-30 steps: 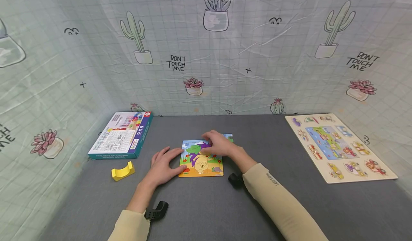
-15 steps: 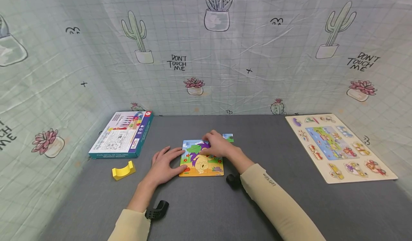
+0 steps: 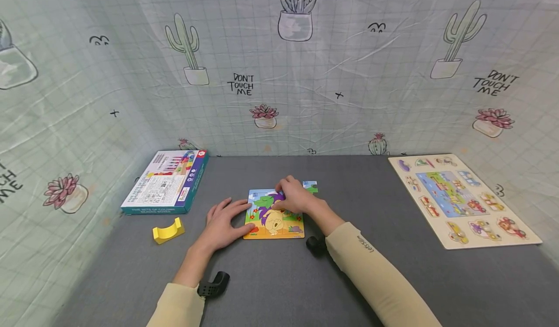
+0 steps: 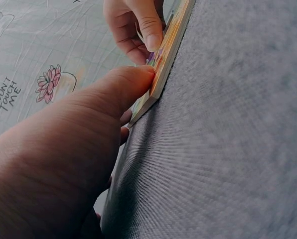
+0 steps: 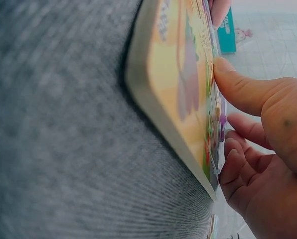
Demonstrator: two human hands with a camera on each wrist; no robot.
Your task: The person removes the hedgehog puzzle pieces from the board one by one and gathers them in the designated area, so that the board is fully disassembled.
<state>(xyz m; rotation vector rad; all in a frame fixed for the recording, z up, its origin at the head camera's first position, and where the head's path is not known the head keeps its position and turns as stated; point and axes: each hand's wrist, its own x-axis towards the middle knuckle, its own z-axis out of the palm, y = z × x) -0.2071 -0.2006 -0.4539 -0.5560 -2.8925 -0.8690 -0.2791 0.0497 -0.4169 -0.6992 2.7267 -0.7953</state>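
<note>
A square jigsaw puzzle (image 3: 286, 231) with a yellow, purple-spined hedgehog picture lies on the grey table. Along its left side rests my left hand (image 3: 221, 226), thumb on the lower left corner and fingers extended by the upper edge. My right hand (image 3: 295, 196) is over the upper right part, pinching a puzzle piece (image 5: 222, 122) with purple on it; the piece shows edge-on, slightly proud of the board, in the right wrist view. The hand hides most of this piece. Just behind the right hand lies a loose blue-green puzzle piece (image 3: 311, 186).
A flat teal-and-white box (image 3: 165, 183) lies at the back left, with a yellow curved block (image 3: 168, 231) in front of it. To the right is a large wooden picture board (image 3: 469, 225). A cactus-print cloth (image 3: 297, 74) stands behind the table.
My right hand has moved very slightly, leaving more of the loose blue-green piece in sight than a second ago. The left hand stays in place on the puzzle.
</note>
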